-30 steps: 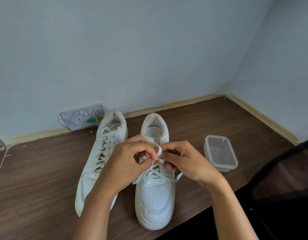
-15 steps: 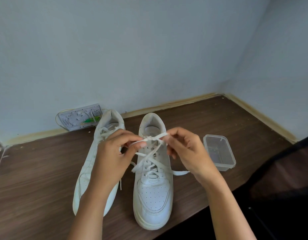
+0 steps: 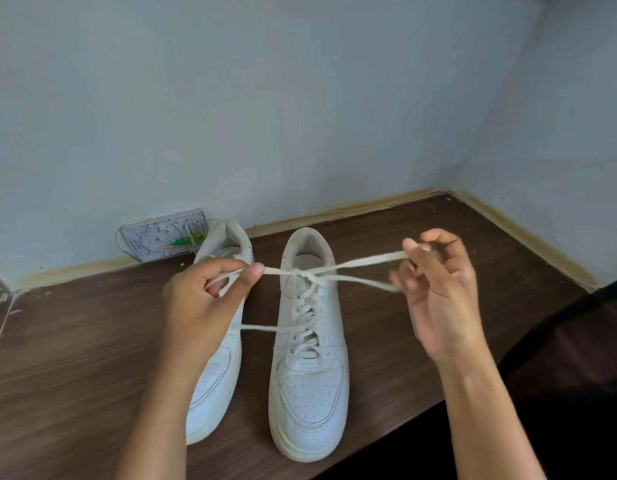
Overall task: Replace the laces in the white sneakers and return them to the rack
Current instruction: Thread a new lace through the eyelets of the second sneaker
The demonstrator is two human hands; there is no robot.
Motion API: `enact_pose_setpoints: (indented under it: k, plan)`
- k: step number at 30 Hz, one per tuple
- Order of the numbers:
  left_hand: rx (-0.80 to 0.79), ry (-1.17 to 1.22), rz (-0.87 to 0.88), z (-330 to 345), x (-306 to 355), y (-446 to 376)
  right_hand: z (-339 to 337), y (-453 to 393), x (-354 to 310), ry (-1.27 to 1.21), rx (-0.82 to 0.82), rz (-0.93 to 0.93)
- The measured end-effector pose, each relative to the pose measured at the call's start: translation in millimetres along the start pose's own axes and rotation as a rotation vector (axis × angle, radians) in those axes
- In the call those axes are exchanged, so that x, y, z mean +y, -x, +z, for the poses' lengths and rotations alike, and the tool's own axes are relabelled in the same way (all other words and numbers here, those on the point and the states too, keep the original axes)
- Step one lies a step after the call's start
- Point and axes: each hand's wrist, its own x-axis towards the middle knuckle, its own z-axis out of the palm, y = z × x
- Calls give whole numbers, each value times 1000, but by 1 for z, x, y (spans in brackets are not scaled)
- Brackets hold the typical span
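While both hands pull the lace taut, two white sneakers stand side by side on the brown worktop.

Seen from the head camera, the left hand pinches one loop of the lace between thumb and forefinger, and the right hand grips the other loop with curled fingers. The strands cross in a knot over the top eyelets of the right sneaker, with one loose end trailing to the left. Partly hidden behind the left wrist is the left sneaker, toes pointing toward the person. A wall socket plate sits behind the heels, against the grey wall.
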Motion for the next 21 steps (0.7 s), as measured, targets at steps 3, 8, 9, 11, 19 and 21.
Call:
enact_pose_setpoints:
  k: [3, 8, 9, 11, 19, 21]
  plan:
    - [69, -299, 127, -8, -4, 0, -17, -3, 3, 675, 143, -169]
    - [-63, -465, 163, -4, -11, 0, -18, -3, 17, 1257, 8, -215]
    - [-103, -469, 185, -1, -11, 0, -15, -2, 21, 1306, -46, -197]
    - [-155, -511, 230, 9, -11, 2, -8, -1, 28, 1316, -189, -178]
    - [-152, -554, 339, 30, -16, 8, 7, 4, 55, 1078, -381, -268]
    - [-93, -593, 382, 31, -16, 9, 7, 5, 53, 1062, -390, -240]
